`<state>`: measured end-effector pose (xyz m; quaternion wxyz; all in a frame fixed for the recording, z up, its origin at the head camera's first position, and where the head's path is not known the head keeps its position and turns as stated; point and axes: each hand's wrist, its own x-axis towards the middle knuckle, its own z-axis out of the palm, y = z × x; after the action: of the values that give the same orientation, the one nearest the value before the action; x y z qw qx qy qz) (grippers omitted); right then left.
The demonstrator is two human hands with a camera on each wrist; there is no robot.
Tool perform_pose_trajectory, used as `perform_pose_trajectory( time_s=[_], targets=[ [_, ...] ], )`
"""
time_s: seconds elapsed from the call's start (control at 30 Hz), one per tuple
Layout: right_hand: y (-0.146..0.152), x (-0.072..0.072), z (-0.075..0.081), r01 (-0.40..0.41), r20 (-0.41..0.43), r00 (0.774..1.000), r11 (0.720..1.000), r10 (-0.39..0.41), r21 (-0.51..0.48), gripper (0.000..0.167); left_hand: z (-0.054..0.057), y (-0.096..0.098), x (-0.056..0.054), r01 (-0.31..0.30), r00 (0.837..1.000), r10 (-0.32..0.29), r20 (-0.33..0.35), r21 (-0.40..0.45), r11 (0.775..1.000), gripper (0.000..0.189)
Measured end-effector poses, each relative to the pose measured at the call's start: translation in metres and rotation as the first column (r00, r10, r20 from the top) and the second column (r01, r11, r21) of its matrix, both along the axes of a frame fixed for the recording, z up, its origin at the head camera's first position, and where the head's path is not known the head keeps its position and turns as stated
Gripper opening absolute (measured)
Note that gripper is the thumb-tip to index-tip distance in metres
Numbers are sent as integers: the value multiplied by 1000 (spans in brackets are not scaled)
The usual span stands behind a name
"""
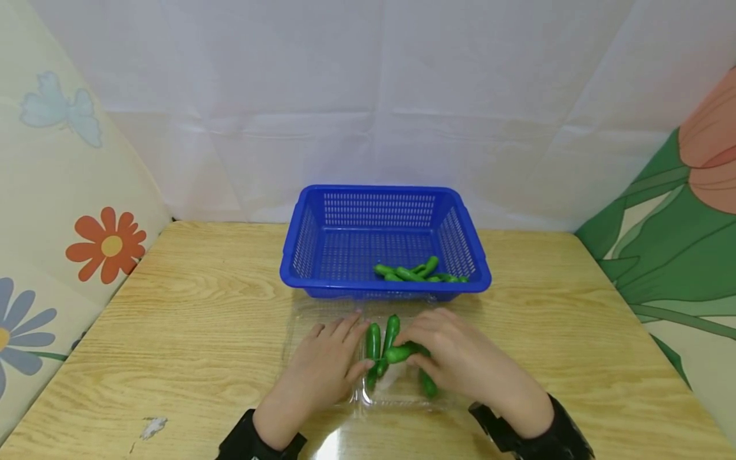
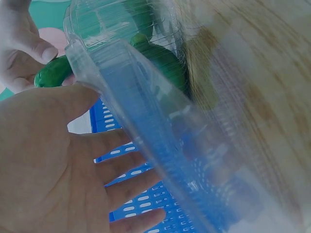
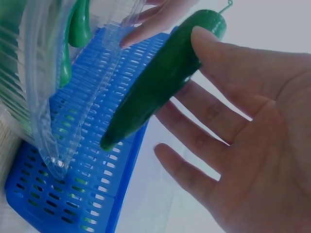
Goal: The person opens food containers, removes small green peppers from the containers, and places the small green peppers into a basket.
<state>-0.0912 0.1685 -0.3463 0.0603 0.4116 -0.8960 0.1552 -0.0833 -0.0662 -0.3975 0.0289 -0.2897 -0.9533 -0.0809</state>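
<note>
A green chili pepper [image 1: 398, 354] with a thin stem is pinched between the thumb and fingers of my right hand [image 1: 460, 354], above a clear plastic clamshell box [image 1: 397, 404]. Several more green peppers [image 1: 373, 342] lie in the box's right half. At the middle fold is my left hand [image 1: 324, 367], its fingers spread and fairly straight, touching the clear plastic wall [image 2: 131, 97] in the left wrist view. The held pepper [image 3: 160, 77] is seen at full length in the right wrist view, apart from the box.
Just behind the box stands a blue perforated basket [image 1: 385, 286], with several green peppers [image 1: 409, 275] in its front right corner. A white cloth [image 1: 374, 115] hangs at the table's back edge. Flower-printed cloths flank the wooden table [image 1: 218, 306].
</note>
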Motion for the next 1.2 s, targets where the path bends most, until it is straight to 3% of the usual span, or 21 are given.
perform_pose_trajectory(
  time_s=[0.27, 0.47, 0.7, 1.2],
  targets=[
    [2, -2, 4, 31, -47, 998, 999, -32, -29, 27, 1, 0, 1, -1, 1000, 1, 10, 7, 1000, 61],
    [3, -5, 5, 66, -131, 989, 996, -73, -54, 29, 1, 1, 0, -1, 1000, 1, 12, 13, 1000, 61],
    [5, -11, 2, 45, -257, 963, 990, -79, -135, 34, 0, 1, 1, -2, 1000, 2, 9, 7, 1000, 60],
    [11, -23, 0, 45, -407, 899, 957, -165, -288, 27, 1, 1, 1, -13, 999, 13, 39, 21, 1000, 59]
  ],
)
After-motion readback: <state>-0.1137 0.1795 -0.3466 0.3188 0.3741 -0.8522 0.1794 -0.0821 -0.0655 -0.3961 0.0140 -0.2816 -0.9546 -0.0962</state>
